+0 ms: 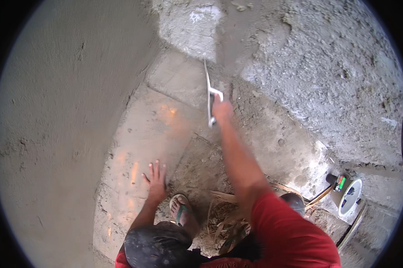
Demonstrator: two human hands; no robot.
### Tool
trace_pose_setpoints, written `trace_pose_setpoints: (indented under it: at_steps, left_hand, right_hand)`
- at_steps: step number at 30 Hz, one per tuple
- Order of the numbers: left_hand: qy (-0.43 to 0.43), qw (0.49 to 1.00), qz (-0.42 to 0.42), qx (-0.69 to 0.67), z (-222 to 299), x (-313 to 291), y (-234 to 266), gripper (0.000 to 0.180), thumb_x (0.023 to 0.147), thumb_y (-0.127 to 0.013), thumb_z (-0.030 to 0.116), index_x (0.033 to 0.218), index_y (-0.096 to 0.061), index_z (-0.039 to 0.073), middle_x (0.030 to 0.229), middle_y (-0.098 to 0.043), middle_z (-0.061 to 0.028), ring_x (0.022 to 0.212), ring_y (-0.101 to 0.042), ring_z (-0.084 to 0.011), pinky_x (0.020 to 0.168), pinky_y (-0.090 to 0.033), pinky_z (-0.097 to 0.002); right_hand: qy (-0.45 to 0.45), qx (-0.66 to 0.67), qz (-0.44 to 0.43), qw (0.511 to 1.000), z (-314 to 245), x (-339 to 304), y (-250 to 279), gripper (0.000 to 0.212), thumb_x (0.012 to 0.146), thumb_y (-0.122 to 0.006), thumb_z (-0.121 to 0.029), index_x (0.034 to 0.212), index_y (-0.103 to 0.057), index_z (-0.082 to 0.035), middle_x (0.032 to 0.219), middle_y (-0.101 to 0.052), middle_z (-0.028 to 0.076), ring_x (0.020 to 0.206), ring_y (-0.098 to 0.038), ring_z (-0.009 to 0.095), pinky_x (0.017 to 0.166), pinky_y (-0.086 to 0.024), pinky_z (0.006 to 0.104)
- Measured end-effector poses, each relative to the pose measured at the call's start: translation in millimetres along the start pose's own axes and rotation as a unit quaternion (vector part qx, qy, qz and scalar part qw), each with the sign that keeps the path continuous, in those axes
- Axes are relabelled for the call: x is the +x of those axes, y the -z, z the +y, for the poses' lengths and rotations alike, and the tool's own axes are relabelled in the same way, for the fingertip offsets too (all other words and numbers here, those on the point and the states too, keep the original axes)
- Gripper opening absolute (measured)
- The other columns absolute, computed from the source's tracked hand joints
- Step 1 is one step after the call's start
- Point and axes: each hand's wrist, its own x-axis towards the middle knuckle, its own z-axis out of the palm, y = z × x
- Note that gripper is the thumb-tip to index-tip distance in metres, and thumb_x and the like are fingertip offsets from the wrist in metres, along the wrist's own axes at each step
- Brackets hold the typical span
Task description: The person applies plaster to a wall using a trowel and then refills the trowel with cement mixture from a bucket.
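Note:
My right hand (222, 109) is wrapped round the handle of a plastering trowel (209, 99), seen almost edge-on, with its thin blade pointing away from me. The blade stands over a flat grey slab (177, 78) at the upper middle, and I cannot tell whether it touches. My left hand (156, 181) rests open, fingers spread, on a pale grey slab or board (143, 129) with orange patches. Smooth grey plaster or mortar (63, 89) covers the left side.
Rough, lumpy mortar (331, 76) fills the upper right. At the lower right lies a bowl-shaped lamp (349, 196) with a black base, beside a wooden strip (319, 196). Broken wood pieces (224, 196) lie near my sandalled foot (181, 210).

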Motion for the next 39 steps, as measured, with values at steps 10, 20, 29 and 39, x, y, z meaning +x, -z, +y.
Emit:
trace_pose_setpoints:
  at_steps: [10, 20, 29, 39]
  left_hand:
    - [0.006, 1.0, -0.016, -0.021, -2.0, -0.3, -3.3, 0.111, 0.06, -0.08, 0.009, 0.152, -0.018, 0.019, 0.16, 0.001, -0.0089, 0.146, 0.006, -0.0375, 0.105, -0.002, -0.0728]
    - [-0.009, 0.999, 0.005, -0.036, 8.6, 6.2, -10.9, 0.111, 0.063, -0.083, 0.014, 0.152, -0.017, 0.02, 0.16, 0.001, -0.0096, 0.146, 0.006, -0.0371, 0.105, -0.005, -0.0731]
    - [-0.031, 0.985, -0.165, -0.036, -8.1, 27.4, 47.7, 0.111, 0.069, -0.076, 0.051, 0.154, -0.008, 0.024, 0.16, 0.003, -0.0092, 0.146, 0.003, -0.0375, 0.107, -0.009, -0.0727]
    - [0.012, 0.949, -0.19, -0.251, 102.2, -229.8, 122.6, 0.028, 0.081, -0.059, 0.029, 0.096, -0.068, 0.008, 0.096, -0.067, -0.0146, 0.095, -0.064, -0.0302, 0.085, -0.048, -0.0463]
  right_hand:
    - [0.048, 0.058, 0.055, 0.996, 90.6, -115.5, 57.0, 0.058, 0.09, -0.054, -0.054, 0.102, -0.061, 0.003, 0.09, -0.066, 0.026, 0.086, -0.064, 0.044, 0.075, -0.05, 0.0505]
    - [0.098, -0.121, -0.014, 0.988, 114.1, -30.2, 179.8, 0.064, 0.083, -0.06, -0.062, 0.104, -0.068, -0.003, 0.091, -0.069, 0.021, 0.083, -0.067, 0.035, 0.074, -0.052, 0.0422]
    - [0.118, 0.015, -0.187, 0.975, 153.6, -48.7, 217.1, 0.036, 0.09, -0.067, -0.034, 0.079, -0.062, 0.0, 0.061, -0.051, 0.0, 0.057, -0.044, 0.012, 0.054, -0.039, 0.0339]
    - [0.181, -0.471, -0.409, 0.76, 129.7, -245.5, 438.7, 0.067, 0.087, -0.061, -0.047, 0.126, -0.05, 0.006, 0.114, -0.052, 0.027, 0.104, -0.051, 0.039, 0.09, -0.041, 0.0436]
